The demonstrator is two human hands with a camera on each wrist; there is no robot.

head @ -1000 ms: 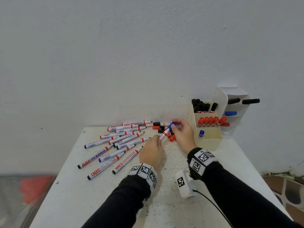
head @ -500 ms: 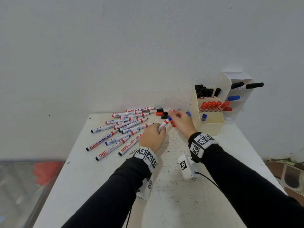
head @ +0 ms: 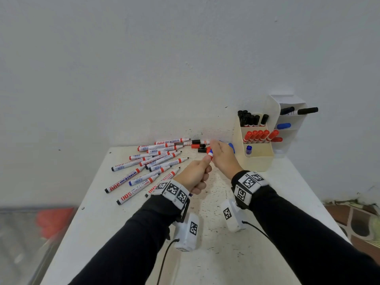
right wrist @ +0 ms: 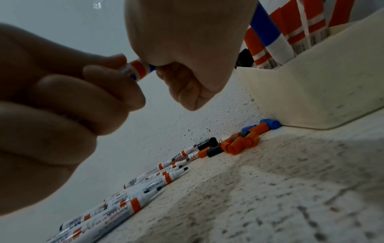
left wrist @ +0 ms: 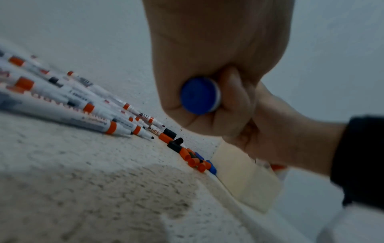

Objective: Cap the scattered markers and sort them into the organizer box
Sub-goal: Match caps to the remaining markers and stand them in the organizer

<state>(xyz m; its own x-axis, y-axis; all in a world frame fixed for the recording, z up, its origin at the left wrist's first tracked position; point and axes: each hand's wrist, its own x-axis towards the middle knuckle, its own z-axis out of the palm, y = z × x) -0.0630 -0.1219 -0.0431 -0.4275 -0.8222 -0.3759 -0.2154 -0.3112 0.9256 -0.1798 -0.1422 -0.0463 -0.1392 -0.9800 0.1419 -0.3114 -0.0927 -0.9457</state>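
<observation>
My left hand (head: 200,171) grips the barrel of a blue marker (head: 209,154) in a fist; its blue rear end (left wrist: 199,96) sticks out of the fist. My right hand (head: 218,153) curls around the blue cap (right wrist: 152,68) on the marker's front end, just past the orange band (right wrist: 139,69). The two hands nearly touch. The cream organizer box (head: 257,161) stands at the right, with black, red and one blue marker (head: 248,150) in separate rows. Several uncapped markers (head: 156,161) lie fanned out on the table (head: 205,254) to the left.
Loose black, red and blue caps (head: 198,145) lie by the wall between the marker pile and the organizer. A white wall shelf (head: 290,120) behind the organizer holds a few capped markers. The table's left and right edges drop to the floor.
My right hand has closed over the marker's front end and the hands have come together. The head view has tilted, so the table sits lower in frame.
</observation>
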